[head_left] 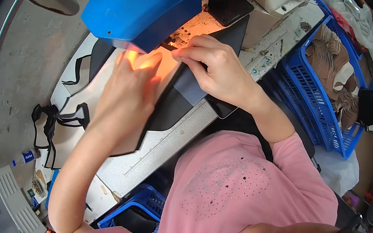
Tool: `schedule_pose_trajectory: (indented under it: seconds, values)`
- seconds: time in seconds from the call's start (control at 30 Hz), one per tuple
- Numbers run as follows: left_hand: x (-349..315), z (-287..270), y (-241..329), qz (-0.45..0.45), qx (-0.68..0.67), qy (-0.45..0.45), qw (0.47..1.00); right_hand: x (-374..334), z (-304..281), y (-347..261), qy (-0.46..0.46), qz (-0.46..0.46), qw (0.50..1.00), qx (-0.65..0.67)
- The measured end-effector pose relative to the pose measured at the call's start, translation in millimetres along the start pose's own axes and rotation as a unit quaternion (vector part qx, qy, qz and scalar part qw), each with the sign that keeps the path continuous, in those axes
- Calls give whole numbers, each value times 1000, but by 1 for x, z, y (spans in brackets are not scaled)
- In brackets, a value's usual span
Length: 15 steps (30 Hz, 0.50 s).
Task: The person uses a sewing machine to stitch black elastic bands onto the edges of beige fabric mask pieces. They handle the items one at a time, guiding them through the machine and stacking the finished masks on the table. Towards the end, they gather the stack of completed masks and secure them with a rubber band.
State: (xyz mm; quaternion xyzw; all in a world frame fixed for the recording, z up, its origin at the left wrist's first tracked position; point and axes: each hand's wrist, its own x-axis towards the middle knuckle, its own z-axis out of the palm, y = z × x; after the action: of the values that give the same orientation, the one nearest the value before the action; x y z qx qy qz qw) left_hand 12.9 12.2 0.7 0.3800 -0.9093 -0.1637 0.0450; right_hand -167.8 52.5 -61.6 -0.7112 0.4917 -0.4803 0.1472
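Observation:
My left hand [129, 86] lies over a pale beige panel with black edging [95, 86], its fingers spread under the orange light of a blue machine head [147, 14]. My right hand [217, 63] pinches the panel's dark edge just right of the lit spot, thumb against fingertips. Beneath the panel is a dark grey sheet [168, 109], reaching out past my right hand. The point under the machine head is partly hidden by its blue cover and my left fingers.
Black-edged beige pieces [46, 130] trail off at left. A ruler strip [166, 139] runs along the table's front. A black phone-like slab [230, 6] lies on the machine's right side. Blue baskets stand at right [308, 93], holding brown pieces [328, 66], and below the table [148, 199].

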Motion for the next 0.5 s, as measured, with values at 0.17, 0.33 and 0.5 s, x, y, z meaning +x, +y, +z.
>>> schedule_pose_trajectory:
  seconds: [0.17, 0.33, 0.5]
  values:
    - [9, -12, -20, 20, 69, -56, 996, -1, -1, -2, 10, -27, 1000, -7]
    - [11, -16, -23, 58, 70, 1, 996, -7, -10, -4, 3, -6, 1000, -5]
    - [2, -15, -5, -51, 102, -42, 993, -11, -13, -1, -8, 12, 1000, 3]
